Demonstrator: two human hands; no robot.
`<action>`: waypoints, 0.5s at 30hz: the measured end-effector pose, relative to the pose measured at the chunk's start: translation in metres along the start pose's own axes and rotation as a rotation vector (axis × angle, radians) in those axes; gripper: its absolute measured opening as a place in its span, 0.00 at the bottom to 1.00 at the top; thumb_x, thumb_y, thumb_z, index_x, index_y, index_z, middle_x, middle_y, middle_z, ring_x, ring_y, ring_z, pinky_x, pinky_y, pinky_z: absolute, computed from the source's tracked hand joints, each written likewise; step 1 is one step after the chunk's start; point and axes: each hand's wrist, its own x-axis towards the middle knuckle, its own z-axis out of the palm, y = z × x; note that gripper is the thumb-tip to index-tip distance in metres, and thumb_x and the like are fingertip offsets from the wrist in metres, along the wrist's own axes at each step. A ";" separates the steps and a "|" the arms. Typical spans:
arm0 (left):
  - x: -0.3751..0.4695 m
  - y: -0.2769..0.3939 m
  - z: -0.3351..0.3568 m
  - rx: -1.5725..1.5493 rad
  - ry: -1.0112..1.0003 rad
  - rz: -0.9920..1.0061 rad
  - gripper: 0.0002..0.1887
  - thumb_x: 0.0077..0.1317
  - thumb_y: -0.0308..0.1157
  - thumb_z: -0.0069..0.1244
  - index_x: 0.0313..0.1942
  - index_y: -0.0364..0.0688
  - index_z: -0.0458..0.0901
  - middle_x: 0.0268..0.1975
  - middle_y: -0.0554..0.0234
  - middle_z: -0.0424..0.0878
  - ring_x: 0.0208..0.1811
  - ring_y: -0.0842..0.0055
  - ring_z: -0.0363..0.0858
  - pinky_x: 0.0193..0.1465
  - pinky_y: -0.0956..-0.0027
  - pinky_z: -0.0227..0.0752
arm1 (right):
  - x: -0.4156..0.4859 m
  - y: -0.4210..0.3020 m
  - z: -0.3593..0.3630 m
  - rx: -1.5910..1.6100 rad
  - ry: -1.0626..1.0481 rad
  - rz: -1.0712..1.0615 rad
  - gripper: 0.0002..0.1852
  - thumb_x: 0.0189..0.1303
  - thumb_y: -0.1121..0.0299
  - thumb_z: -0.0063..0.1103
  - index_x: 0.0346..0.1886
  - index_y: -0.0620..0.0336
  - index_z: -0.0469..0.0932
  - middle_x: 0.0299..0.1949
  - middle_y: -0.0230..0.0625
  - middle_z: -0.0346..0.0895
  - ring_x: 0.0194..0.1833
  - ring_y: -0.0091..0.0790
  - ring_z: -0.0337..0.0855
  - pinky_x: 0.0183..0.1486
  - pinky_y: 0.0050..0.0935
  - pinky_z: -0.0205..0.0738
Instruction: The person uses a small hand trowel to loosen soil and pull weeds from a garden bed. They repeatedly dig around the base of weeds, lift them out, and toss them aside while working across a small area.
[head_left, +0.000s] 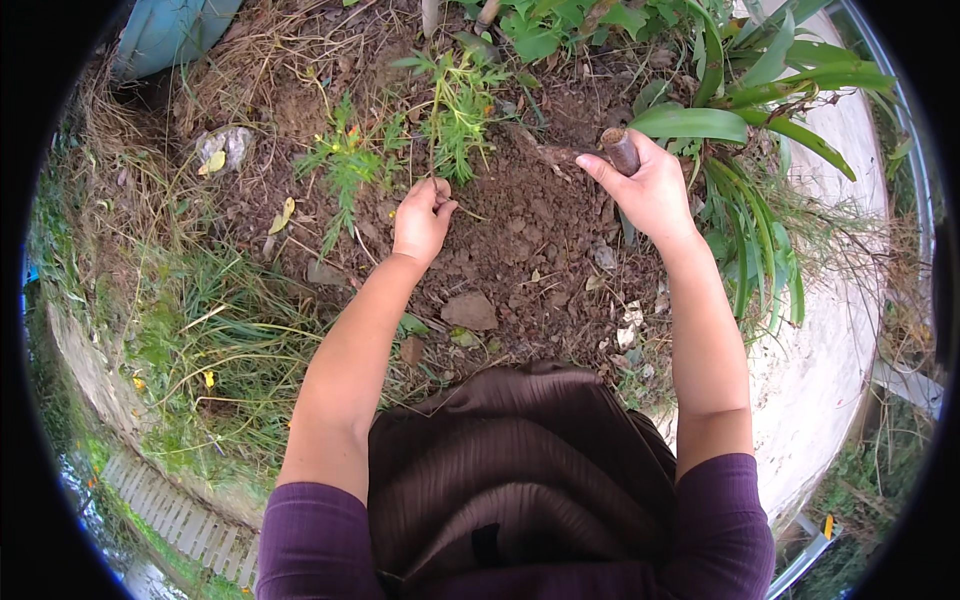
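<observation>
My right hand (654, 184) is closed around a short round wooden handle (621, 150), its cut end facing up. Whatever the handle leads to is mostly hidden below the hand. My left hand (422, 219) has its fingers pinched on a thin plant stem (469, 213) just above the ground. Beyond that hand a leafy green plant (456, 112) leans over, and another feathery-leaved plant (346, 161) with small orange flowers grows to its left. Loose brown soil (525, 217) lies between my two hands.
Strap-leaved plants (739, 127) crowd the right side beside a pale concrete edge (814, 367). A blue plastic container (174, 34) lies at the far left. Nearer are a flat stone (469, 310), grass (232, 330) and a whitish lump (227, 145). A slatted fence (180, 517) stands lower left.
</observation>
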 end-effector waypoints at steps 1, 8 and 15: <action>0.001 -0.002 0.002 0.004 0.007 -0.004 0.13 0.54 0.21 0.60 0.38 0.38 0.74 0.32 0.59 0.77 0.32 0.72 0.79 0.38 0.69 0.74 | 0.000 0.001 0.004 -0.022 -0.015 0.018 0.21 0.52 0.54 0.71 0.34 0.64 0.77 0.20 0.38 0.74 0.22 0.31 0.71 0.30 0.30 0.70; 0.006 -0.002 0.014 -0.006 0.099 -0.089 0.11 0.56 0.21 0.58 0.37 0.38 0.74 0.32 0.58 0.79 0.32 0.69 0.80 0.39 0.67 0.75 | -0.060 0.014 0.019 -0.086 -0.082 -0.120 0.18 0.53 0.58 0.70 0.28 0.60 0.71 0.18 0.38 0.75 0.21 0.44 0.80 0.26 0.36 0.74; 0.011 -0.004 -0.012 -0.336 -0.118 -0.322 0.15 0.67 0.32 0.54 0.52 0.37 0.76 0.42 0.66 0.80 0.45 0.80 0.77 0.52 0.73 0.72 | -0.040 -0.006 -0.006 -0.080 0.008 -0.049 0.20 0.52 0.54 0.70 0.30 0.62 0.75 0.19 0.40 0.75 0.23 0.44 0.77 0.29 0.34 0.72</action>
